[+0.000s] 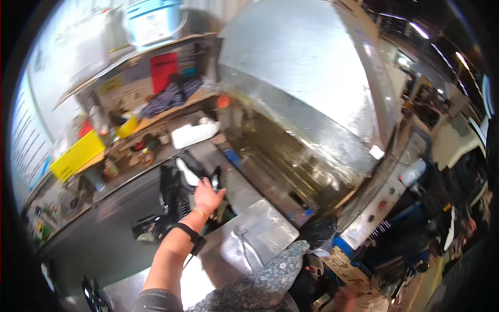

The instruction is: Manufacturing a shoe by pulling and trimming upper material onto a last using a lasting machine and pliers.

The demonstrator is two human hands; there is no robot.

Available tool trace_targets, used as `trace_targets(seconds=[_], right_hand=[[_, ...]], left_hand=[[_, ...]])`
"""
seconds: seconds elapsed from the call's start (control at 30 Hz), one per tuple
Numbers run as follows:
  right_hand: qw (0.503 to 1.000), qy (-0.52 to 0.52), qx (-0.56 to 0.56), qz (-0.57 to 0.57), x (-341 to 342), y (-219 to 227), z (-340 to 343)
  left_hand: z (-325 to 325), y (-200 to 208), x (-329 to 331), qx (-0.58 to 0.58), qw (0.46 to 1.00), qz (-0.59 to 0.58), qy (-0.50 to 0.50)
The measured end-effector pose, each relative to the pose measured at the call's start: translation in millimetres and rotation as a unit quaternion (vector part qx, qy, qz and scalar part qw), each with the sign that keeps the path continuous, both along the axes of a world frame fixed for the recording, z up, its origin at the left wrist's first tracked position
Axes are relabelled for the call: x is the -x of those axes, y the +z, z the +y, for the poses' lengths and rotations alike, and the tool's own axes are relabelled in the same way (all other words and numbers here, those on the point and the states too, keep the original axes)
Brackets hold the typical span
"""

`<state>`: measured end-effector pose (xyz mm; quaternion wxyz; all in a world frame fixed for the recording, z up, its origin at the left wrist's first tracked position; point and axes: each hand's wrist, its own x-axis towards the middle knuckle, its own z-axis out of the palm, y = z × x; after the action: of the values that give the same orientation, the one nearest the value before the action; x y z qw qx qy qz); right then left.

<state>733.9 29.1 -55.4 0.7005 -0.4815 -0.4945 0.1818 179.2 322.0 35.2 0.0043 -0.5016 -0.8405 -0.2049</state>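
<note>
My left hand (208,196) reaches over a heap of black parts (176,190) on the dark bench. Its thumb stands apart from the fingers, and the fingertips meet the heap beside a white elongated piece (187,172). The hand looks open, though its fingertips are partly lost among the dark shapes. Just left of my forearm lies another black part (148,228). At the lower edge, right of my floral clothing, a smeared skin-coloured shape appears to be my right hand (345,299); its fingers cannot be made out.
A metal plate (270,226) with a bent metal tool (247,249) lies near me. Behind the bench stand a white tray (195,135), a yellow bin (78,155) and a shelf carrying a blue bucket (154,23). A large sheet-metal hood (296,57) rises at right, beside a control panel (382,205).
</note>
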Motion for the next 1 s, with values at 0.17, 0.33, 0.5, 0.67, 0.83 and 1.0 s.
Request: trace_targets(seconds=[0.17,0.33,0.5,0.67,0.83,1.0], right_hand=[[0.842,0.060,0.430,-0.320,45.3,5.4,-52.8],[0.883,0.021,0.347,-0.315,53.1,10.3,-61.2],[0.913,0.023,0.284,-0.292,54.1,30.3,-60.0],[0.950,0.152,0.190,-0.197,88.0,101.2,29.6],[0.914,0.335,0.228,-0.035,176.0,112.1,148.3],[0.828,0.309,0.316,-0.346,267.4,90.4,158.2]], left_hand=[[66.0,23.1,4.5,0.290,0.941,0.169,-0.043],[68.1,-2.4,28.4,0.114,0.983,0.103,-0.105],[-13.6,37.2,-46.5,-0.184,0.962,-0.061,-0.191],[-138.2,70.6,-17.7,-0.208,0.905,-0.242,-0.283],[-207.0,94.7,-90.4,-0.147,0.897,-0.204,-0.365],[-218.5,-36.2,-96.4,-0.156,0.912,-0.292,-0.242]])
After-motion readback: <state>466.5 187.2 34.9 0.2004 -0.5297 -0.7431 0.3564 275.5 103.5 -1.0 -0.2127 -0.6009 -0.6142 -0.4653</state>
